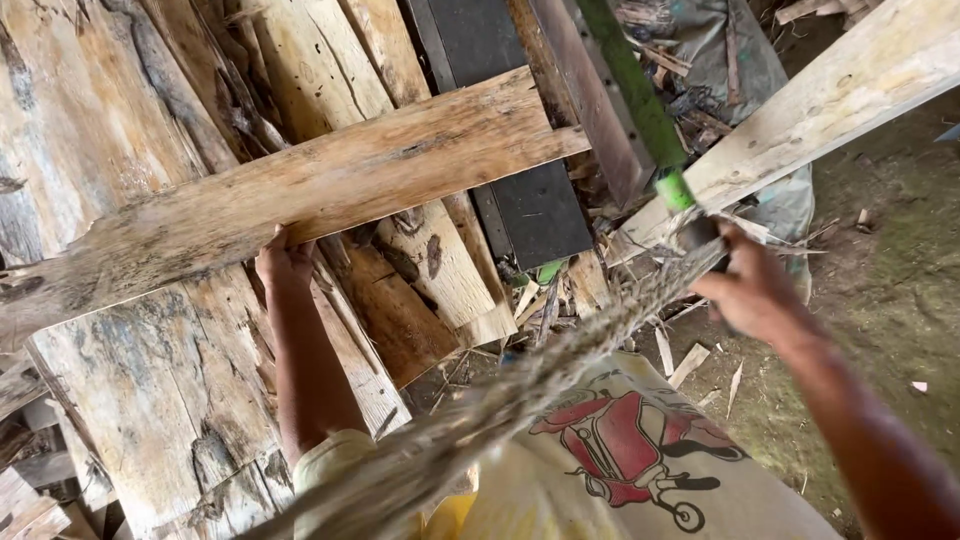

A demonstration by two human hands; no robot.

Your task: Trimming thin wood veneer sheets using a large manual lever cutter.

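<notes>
Weathered plank (300, 190) gripped by left hand (283, 262); right hand (750, 290) fingers closed round broom (560, 360) handle; sweeping scraps beneath looks next.

Weathered planks (150, 120) lie stacked and overlapping across the left, grey and stained, with split, flaking edges. A dark flat panel (535, 200) shows between them near the middle. To the right the dirt floor (890, 290) is bare and greenish-brown, strewn with wood chips (690, 365) and splinters. A crumpled grey tarp (720, 50) sits at the top under soft daylight.
</notes>
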